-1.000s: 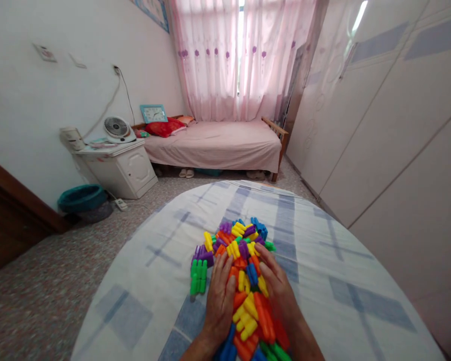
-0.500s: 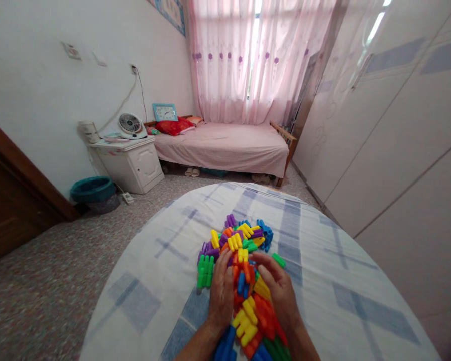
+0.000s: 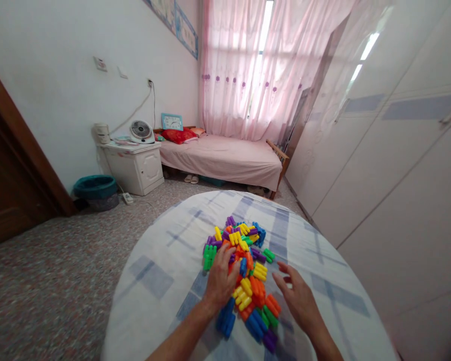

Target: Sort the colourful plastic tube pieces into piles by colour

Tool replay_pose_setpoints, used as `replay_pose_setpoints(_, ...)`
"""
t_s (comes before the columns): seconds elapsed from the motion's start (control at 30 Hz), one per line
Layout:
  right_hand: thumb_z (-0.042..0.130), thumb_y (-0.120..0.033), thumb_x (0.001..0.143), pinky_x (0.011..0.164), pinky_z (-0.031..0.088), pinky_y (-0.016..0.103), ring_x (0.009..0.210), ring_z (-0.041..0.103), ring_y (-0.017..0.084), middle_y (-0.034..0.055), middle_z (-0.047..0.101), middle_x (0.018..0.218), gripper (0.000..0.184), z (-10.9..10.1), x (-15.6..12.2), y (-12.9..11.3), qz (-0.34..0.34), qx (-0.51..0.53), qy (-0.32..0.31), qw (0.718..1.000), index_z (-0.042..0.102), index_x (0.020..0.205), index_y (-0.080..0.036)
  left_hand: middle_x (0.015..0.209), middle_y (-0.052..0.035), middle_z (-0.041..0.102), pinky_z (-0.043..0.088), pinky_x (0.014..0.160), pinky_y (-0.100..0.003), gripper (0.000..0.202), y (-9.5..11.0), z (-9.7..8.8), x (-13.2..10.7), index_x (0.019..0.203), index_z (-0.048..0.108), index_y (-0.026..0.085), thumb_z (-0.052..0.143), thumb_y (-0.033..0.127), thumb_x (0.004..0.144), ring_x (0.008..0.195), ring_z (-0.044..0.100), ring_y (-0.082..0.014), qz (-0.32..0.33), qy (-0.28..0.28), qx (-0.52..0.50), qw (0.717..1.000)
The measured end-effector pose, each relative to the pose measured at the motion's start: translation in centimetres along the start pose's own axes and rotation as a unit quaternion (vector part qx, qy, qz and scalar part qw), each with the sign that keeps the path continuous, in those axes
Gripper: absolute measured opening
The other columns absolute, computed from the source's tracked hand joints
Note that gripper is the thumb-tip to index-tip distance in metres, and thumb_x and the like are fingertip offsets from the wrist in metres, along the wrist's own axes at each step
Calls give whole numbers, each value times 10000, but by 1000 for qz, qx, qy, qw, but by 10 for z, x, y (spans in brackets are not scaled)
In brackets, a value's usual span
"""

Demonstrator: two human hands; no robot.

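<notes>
A heap of bright plastic toy blocks [image 3: 241,296], each made of joined rounded bars, spreads over the cloth-covered round table [image 3: 146,276]. My left hand [image 3: 221,276] rests at the heap's left side with fingers apart, over orange and purple blocks. Its thumb is close to a blue block [image 3: 243,267]; whether it touches is unclear. Clear of the heap on the right, my right hand [image 3: 296,296] hovers with thumb and fingers spread and nothing between them. Nearest to it are a yellow block [image 3: 260,272], an orange block [image 3: 273,304] and a green block [image 3: 269,255].
Beyond the table stands a bed [image 3: 221,155] with a pink sheet. A white cabinet [image 3: 135,168] with a fan [image 3: 142,131] and a teal-lined bin [image 3: 95,188] are at the left. A tall white wardrobe [image 3: 376,165] runs along the right.
My right hand has moved right, away from the blocks. My left hand stays by the heap with its fingers still over the blocks. The camera view has shifted and tilted.
</notes>
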State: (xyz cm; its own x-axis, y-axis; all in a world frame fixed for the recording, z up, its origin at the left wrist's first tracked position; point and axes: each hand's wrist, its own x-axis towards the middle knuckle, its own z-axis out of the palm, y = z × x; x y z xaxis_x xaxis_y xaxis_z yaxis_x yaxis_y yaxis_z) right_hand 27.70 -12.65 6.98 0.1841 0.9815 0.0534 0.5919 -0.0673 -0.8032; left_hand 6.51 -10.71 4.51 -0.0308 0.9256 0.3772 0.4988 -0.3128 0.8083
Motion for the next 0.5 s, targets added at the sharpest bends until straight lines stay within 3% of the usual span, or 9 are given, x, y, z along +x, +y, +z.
replay_pose_setpoints(0.1, 490, -635, 722, 790, 471, 382, 794, 614, 215, 100, 602, 1123, 698, -6, -31, 29, 61, -67, -32, 995, 503, 1247, -176, 1451, -112, 344, 285, 1099, -412, 555, 4, -37, -18, 1297, 482, 194, 563, 342, 768, 1338, 321, -264, -31, -60, 95, 993)
replay_pose_setpoints(0.17, 506, -641, 703, 798, 469, 369, 786, 611, 212, 110, 601, 1114, 749, -4, -46, 46, 79, -73, -57, 993, 484, 1268, -149, 1458, -121, 331, 349, 1056, -398, 734, 2, -55, -36, 1357, 415, 202, 642, 378, 683, 1311, 365, -287, -78, -137, 120, 980)
replay_pose_setpoints(0.23, 515, -625, 692, 794, 472, 355, 765, 609, 208, 125, 598, 1109, 783, 4, -55, 58, 73, -68, -72, 992, 467, 1279, -109, 1454, -126, 333, 397, 1011, -376, 905, 0, -60, -53, 1400, 350, 208, 709, 361, 583, 1252, 439, -299, -113, -213, 126, 962)
replay_pose_setpoints(0.33, 540, -588, 669, 813, 473, 340, 878, 612, 238, 143, 582, 1137, 808, 23, -56, 63, 40, -64, -63, 995, 448, 1290, -81, 1460, -122, 318, 395, 1006, -324, 1014, 1, -42, -71, 1429, 289, 205, 712, 257, 509, 1224, 468, -284, -125, -270, 116, 948)
replay_pose_setpoints(0.43, 580, -565, 634, 874, 455, 323, 1089, 553, 272, 150, 552, 1202, 819, 42, -51, 54, 35, -68, -46, 996, 449, 1294, -99, 1493, -107, 259, 349, 1040, -285, 1028, 3, -11, -77, 1442, 251, 201, 647, 173, 494, 1286, 400, -265, -119, -267, 103, 951)
replay_pose_setpoints(0.5, 564, -574, 655, 881, 455, 322, 1113, 547, 271, 145, 548, 1208, 808, 50, -48, 45, 46, -72, -33, 996, 439, 1311, -118, 1514, -103, 210, 315, 1067, -298, 1037, 4, 6, -76, 1447, 237, 201, 614, 142, 483, 1322, 348, -273, -121, -259, 97, 953)
